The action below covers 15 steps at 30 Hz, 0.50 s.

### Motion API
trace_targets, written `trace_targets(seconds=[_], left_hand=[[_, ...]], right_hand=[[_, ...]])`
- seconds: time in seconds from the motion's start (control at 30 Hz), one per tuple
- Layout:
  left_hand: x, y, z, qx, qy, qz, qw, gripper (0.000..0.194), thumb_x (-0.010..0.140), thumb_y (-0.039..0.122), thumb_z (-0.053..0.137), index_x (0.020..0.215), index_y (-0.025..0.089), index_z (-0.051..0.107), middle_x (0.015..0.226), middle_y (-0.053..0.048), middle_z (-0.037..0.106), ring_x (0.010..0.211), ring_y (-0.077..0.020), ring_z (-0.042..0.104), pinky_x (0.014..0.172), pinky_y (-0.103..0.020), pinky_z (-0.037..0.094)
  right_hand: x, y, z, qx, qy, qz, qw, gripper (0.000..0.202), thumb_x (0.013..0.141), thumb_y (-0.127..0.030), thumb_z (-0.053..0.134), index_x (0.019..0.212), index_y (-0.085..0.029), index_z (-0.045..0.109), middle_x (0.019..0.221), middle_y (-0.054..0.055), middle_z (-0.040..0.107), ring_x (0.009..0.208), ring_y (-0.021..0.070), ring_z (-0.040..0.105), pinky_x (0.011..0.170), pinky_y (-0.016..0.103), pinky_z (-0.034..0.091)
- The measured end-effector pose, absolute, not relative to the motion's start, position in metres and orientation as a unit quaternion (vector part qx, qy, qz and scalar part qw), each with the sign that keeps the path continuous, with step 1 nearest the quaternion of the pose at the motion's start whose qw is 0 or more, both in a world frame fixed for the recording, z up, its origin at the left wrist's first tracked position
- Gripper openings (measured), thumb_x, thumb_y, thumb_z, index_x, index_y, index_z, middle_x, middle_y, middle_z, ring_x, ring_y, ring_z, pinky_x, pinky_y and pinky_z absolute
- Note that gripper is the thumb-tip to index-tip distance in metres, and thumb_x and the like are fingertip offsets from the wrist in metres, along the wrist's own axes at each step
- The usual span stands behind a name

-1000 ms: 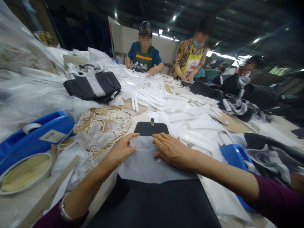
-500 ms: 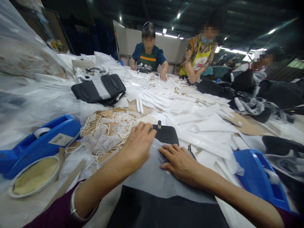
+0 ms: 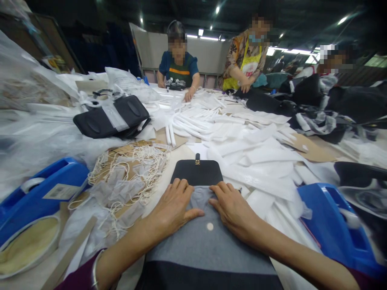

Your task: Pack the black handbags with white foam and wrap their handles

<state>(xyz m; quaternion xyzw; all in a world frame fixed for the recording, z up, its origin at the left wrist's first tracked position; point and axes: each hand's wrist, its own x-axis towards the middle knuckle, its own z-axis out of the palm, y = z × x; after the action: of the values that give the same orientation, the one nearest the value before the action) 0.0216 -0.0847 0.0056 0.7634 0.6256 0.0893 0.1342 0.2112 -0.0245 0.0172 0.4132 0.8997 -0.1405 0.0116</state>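
A black bag point(image 3: 211, 276) lies on the table in front of me, its rounded flap point(image 3: 196, 172) folded out away from me. At the flap's far edge is a short tab with a gold-coloured clasp point(image 3: 197, 162). A thin translucent paper sheet point(image 3: 199, 245) covers the bag's middle, and a pale round spot point(image 3: 209, 226) shows on it. My left hand point(image 3: 177, 203) rests on the sheet's left side near the flap, thumb pointing inward. On the right side my right hand point(image 3: 234, 209) lies with fingers spread. Neither hand grips anything.
Stringed tags point(image 3: 127, 177) are heaped at left, near a blue tape dispenser point(image 3: 57, 185) and a shallow round dish point(image 3: 30, 245). Another blue dispenser point(image 3: 335, 221) stands at right. White paper point(image 3: 256, 153) and a taped black bag point(image 3: 111, 117) lie beyond. Co-workers point(image 3: 178, 68) stand across.
My left hand has come down from above onto the sheet. My right hand has shifted slightly, and the flap and pale spot now show more fully. The view has turned a little.
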Motion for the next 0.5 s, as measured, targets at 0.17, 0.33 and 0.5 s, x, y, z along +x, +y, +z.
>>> trace_targets(seconds=[0.17,0.33,0.5], left_hand=[[0.023,-0.082,0.013,0.755,0.636,0.075,0.141,0.053,0.082,0.060,0.058,0.111,0.016,0.054,0.110,-0.009,0.049,0.105,-0.0279,0.045,0.092,-0.045,0.042],[0.018,-0.074,0.019,0.762,0.623,0.046,0.169,0.052,0.080,0.064,0.057,0.102,0.016,0.054,0.105,-0.008,0.050,0.101,-0.0273,0.046,0.088,-0.044,0.044],[0.014,-0.075,0.017,0.755,0.625,0.087,0.177,0.050,0.079,0.062,0.060,0.103,0.018,0.052,0.105,-0.006,0.050,0.102,-0.0259,0.046,0.088,-0.042,0.043]], right_hand=[[0.218,-0.014,0.015,0.390,0.911,-0.134,0.013,0.023,0.092,-0.034,0.056,0.103,-0.015,0.058,0.104,0.012,0.054,0.099,0.0296,0.049,0.088,0.046,0.041],[0.223,0.001,0.016,0.354,0.914,-0.196,-0.010,0.029,0.086,-0.040,0.064,0.097,-0.016,0.054,0.100,0.009,0.055,0.094,0.0263,0.050,0.085,0.043,0.041],[0.225,0.003,0.012,0.360,0.899,-0.241,-0.055,0.030,0.082,-0.035,0.070,0.097,-0.018,0.050,0.094,0.005,0.056,0.087,0.0221,0.051,0.079,0.037,0.040]])
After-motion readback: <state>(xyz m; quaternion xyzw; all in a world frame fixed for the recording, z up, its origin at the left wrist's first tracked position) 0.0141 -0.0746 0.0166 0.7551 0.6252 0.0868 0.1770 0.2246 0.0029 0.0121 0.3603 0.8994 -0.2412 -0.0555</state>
